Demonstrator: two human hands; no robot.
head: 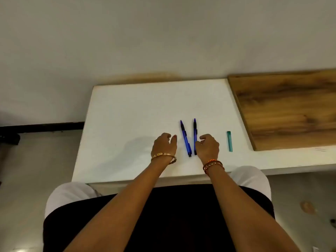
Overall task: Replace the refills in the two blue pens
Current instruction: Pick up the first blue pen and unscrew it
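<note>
We observe two blue pens lying on the white table (127, 110), between the person's two hands. The left pen (185, 138) lies slightly slanted, its tip end farther from the person and leaning left; the right pen (195, 136) lies nearly straight. Their near ends sit close together, almost touching, while the far ends are spread apart in a narrow V.

The left hand (164, 145) rests on the table just to the left of the left pen, fingers loosely curled, holding nothing; a small gap of bare table separates its thumb from the pen. It carries a gold bangle (163, 156) at the wrist.

The right hand (208, 145) rests just to the right of the right pen, fingers likewise loosely curled and gripping nothing. Its thumb side lies against or right beside the lower barrel of that pen; we cannot tell whether it actually touches. A red and orange thread band (213, 164) circles its wrist.

A slim teal packet (229, 141) lies flat on the table to the right of the right hand, apart from it. We cannot tell its contents. A wooden board (291, 110) covers the table's far right portion.
</note>
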